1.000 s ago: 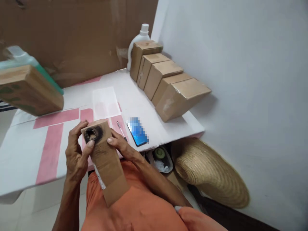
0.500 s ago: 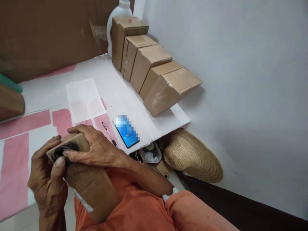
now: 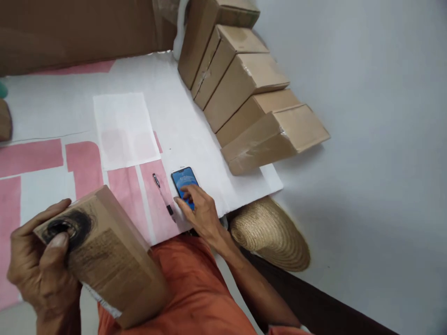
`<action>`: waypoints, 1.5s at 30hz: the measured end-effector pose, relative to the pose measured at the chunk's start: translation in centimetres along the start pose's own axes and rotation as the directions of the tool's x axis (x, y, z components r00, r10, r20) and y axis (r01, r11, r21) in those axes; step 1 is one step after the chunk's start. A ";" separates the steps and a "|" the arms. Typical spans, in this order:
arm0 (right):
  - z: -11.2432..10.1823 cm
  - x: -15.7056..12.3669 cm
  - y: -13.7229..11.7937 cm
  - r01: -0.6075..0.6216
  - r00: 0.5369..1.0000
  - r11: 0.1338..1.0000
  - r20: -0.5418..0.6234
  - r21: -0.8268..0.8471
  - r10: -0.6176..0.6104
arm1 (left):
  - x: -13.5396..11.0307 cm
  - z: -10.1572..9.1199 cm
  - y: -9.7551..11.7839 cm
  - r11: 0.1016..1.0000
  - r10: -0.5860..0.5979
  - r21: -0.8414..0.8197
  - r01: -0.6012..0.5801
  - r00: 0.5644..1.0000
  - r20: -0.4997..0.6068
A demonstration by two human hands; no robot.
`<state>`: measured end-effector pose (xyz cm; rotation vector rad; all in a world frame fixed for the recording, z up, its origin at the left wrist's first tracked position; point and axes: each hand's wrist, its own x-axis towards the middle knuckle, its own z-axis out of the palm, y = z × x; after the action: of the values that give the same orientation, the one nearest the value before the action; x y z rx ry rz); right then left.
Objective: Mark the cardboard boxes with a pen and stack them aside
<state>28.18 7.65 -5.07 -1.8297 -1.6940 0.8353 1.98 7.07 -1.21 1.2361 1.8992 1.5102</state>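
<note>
My left hand (image 3: 47,267) grips the upper end of a brown cardboard box (image 3: 117,265), its thumb by a hole ringed with black marking. The box is tilted, its lower end against the orange clothing on my lap. Over the lower part of a lit smartphone (image 3: 181,179) is my right hand (image 3: 202,211), fingers apart and slightly bent, holding nothing. Whether the fingertips touch the screen I cannot tell. A clear pen (image 3: 162,195) with a black grip lies just left of the phone.
Several cardboard boxes (image 3: 247,93) stand in a row along the white wall. On the pink-and-white tabletop (image 3: 45,111) lies a white paper sheet (image 3: 124,114). A straw hat (image 3: 274,237) is below the table's right edge. A large brown cardboard panel (image 3: 77,32) rises at the back.
My right hand has left the box and moved right to the phone. My left hand still holds the box, now lower and further left in view. The camera view has shifted.
</note>
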 end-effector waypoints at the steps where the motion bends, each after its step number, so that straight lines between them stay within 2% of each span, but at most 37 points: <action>1: 0.2 0.0 0.2 -0.042 0.997 0.994 0.063 -0.099 0.049 | 0.1 0.0 -0.2 1.000 0.002 0.003 -0.002 1.000 0.004; 5: 1.9 0.6 -1.3 -0.107 0.949 0.921 0.239 -0.375 0.208 | 0.4 0.5 -0.4 0.996 0.063 -0.064 -0.056 0.993 0.099; 7: 2.3 0.9 -1.9 -0.074 0.925 0.904 0.311 -0.421 0.220 | 0.3 0.7 -0.2 0.990 0.113 -0.101 -0.095 0.975 0.192; 9: 2.1 1.2 -1.8 -0.049 0.904 0.918 0.373 -0.394 0.209 | 0.3 0.8 0.0 0.985 0.165 -0.105 -0.139 0.935 0.313; 11: 1.2 1.5 -0.9 -0.092 0.891 0.971 0.416 -0.220 0.179 | 0.3 0.8 0.4 0.972 0.236 -0.098 -0.215 0.877 0.419; 13: 0.0 1.9 -0.2 -0.209 0.908 0.970 0.394 0.126 0.145 | 0.2 0.8 0.8 0.950 0.303 -0.088 -0.300 0.818 0.489; 14: -0.7 2.2 -0.1 -0.244 0.933 0.910 0.337 0.336 0.125 | 0.2 0.9 1.0 0.938 0.331 -0.086 -0.336 0.794 0.510; 15: -1.4 2.5 -0.3 -0.235 0.960 0.814 0.256 0.531 0.111 | 0.2 0.9 1.2 0.928 0.350 -0.083 -0.363 0.777 0.523; 17: -2.7 2.6 -1.6 -0.094 0.996 0.595 0.067 0.798 0.067 | 0.0 0.9 1.7 0.913 0.380 -0.081 -0.400 0.757 0.531; 19: -3.4 2.1 -3.9 0.073 0.997 0.429 -0.069 0.900 -0.025 | -0.3 1.0 2.1 0.897 0.411 -0.083 -0.435 0.747 0.522; 21: -3.6 0.7 -6.2 0.170 0.982 0.376 -0.127 0.911 -0.136 | -0.7 0.9 2.6 0.882 0.438 -0.087 -0.463 0.737 0.514; 22: -3.4 -0.1 -7.1 0.205 0.972 0.392 -0.140 0.897 -0.189 | -1.0 0.9 2.8 0.875 0.450 -0.088 -0.476 0.733 0.509; 24: -2.9 -1.7 -8.2 0.273 0.946 0.477 -0.145 0.835 -0.289 | -1.4 0.7 3.2 0.864 0.467 -0.083 -0.496 0.730 0.499; 26: -2.4 -3.0 -8.6 0.346 0.917 0.546 -0.154 0.763 -0.367 | -1.9 0.5 3.6 0.854 0.482 -0.076 -0.514 0.729 0.486; 28: -2.2 -3.8 -8.5 0.398 0.897 0.564 -0.178 0.724 -0.404 | -2.3 0.3 3.9 0.846 0.497 -0.077 -0.528 0.728 0.473; 37: -3.3 -4.6 -8.2 0.467 0.873 0.593 -0.239 0.656 -0.424 | -3.3 -0.6 4.4 0.828 0.529 -0.080 -0.554 0.727 0.437; 41: -3.3 -4.2 -8.0 0.473 0.881 0.632 -0.321 0.613 -0.348 | -3.3 -1.1 4.0 0.843 0.503 -0.056 -0.534 0.749 0.430; 45: -3.3 -3.1 -9.0 0.431 0.902 0.642 -0.326 0.633 -0.284 | -3.0 -1.1 3.5 0.867 0.466 -0.050 -0.495 0.771 0.434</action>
<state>24.35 5.60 4.00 -0.9695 -1.2861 0.9097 4.05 3.99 1.77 2.0174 1.4040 1.2405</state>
